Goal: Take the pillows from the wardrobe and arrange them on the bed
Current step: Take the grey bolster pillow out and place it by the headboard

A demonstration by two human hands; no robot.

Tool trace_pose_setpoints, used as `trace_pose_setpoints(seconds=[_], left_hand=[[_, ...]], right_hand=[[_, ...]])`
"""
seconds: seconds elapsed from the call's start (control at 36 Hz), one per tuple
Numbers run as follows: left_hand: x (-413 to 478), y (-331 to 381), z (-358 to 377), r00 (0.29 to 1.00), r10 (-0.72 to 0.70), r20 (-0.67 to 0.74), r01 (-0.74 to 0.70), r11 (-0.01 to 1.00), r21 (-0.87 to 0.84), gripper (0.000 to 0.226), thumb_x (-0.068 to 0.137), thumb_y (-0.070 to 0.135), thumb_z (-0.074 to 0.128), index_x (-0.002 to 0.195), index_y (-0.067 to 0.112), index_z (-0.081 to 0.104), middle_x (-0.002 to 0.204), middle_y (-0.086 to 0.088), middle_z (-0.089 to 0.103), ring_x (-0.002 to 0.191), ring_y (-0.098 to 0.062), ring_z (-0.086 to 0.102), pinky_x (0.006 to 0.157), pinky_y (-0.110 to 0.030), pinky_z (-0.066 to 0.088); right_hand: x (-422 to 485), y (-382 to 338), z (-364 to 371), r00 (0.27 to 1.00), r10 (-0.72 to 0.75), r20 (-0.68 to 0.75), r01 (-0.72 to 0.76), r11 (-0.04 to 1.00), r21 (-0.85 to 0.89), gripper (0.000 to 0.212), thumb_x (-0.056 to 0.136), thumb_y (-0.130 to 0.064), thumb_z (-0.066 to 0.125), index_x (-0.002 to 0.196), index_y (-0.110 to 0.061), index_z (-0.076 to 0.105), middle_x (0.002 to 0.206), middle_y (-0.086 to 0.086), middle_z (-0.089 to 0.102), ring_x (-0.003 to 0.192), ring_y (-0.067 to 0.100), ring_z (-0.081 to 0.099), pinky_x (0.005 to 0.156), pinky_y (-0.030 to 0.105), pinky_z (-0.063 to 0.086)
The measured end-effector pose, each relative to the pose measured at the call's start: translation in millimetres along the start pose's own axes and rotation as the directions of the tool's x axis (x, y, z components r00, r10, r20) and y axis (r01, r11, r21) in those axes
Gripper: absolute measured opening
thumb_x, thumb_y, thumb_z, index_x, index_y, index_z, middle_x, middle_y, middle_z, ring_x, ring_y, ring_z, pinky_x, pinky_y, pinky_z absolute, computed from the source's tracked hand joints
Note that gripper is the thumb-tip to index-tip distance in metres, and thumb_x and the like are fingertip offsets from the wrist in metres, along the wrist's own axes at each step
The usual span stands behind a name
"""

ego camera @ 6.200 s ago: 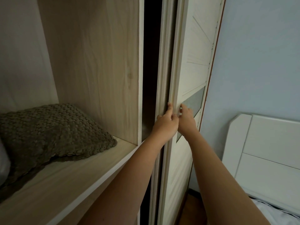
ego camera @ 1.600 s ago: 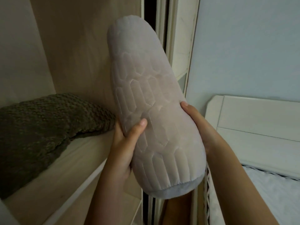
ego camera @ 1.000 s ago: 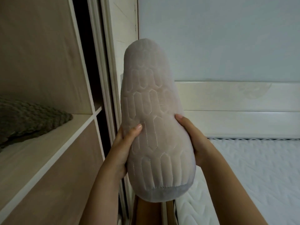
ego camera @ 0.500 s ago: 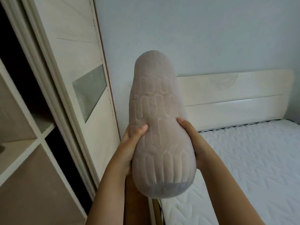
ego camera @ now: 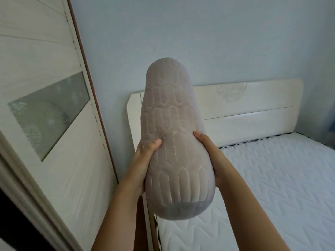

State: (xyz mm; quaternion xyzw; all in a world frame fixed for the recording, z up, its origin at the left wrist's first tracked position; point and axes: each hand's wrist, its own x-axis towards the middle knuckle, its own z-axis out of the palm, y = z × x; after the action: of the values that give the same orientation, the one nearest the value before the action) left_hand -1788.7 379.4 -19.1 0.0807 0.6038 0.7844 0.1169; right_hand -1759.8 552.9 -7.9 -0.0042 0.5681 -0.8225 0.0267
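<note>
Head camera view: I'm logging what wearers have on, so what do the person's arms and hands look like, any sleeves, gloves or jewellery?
Both forearms are bare all the way to the bottom edge of the frame, with no sleeves showing. The left hand and right hand wear no gloves; no rings, watch or bracelets are visible. The visible fingernails look short and unpainted.

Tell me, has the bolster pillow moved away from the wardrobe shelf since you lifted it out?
Yes. The pillow, gripped by both hands, was beside the shelf; now it is in front of the headboard, over the mattress edge.
</note>
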Motion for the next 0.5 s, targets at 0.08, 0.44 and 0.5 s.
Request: trace_pose_setpoints(seconds=[0.08,0.44,0.5], left_hand=[[12,-6,5,1.0,-0.007,0.02,0.007,1.0,0.016,0.078,0.051,0.057,0.066,0.123,0.035,0.048,0.115,-0.001,0.064,0.098,-0.018,0.066,0.068,-0.03,0.055],[64,-27,14,0.996,-0.054,0.075,0.05,0.997,0.055,0.077,0.053,0.061,0.064,0.124,0.037,0.045,0.116,-0.001,0.063,0.096,-0.017,0.066,0.061,-0.026,0.056],[72,-25,16,0.995,-0.075,0.071,0.071,0.996,0.061,0.076,0.052,0.062,0.063,0.121,0.038,0.045,0.115,0.0,0.062,0.096,-0.018,0.065,0.059,-0.025,0.055]], right_hand=[[8,-2,-12,1.0,-0.016,0.021,0.016,1.0,0.019,0.037,0.062,-0.048,0.065,0.091,-0.026,0.073,0.1,0.006,0.073,0.094,0.02,0.069,0.071,0.031,0.056],[44,4,-50,0.996,0.04,-0.081,-0.038,0.999,0.019,0.056,0.057,-0.052,0.069,0.104,-0.022,0.063,0.096,0.005,0.074,0.088,0.021,0.07,0.061,0.03,0.056],[51,7,-55,0.994,0.051,-0.101,-0.049,0.999,0.021,0.061,0.055,-0.053,0.07,0.107,-0.022,0.063,0.098,0.005,0.074,0.09,0.021,0.07,0.063,0.031,0.057]])
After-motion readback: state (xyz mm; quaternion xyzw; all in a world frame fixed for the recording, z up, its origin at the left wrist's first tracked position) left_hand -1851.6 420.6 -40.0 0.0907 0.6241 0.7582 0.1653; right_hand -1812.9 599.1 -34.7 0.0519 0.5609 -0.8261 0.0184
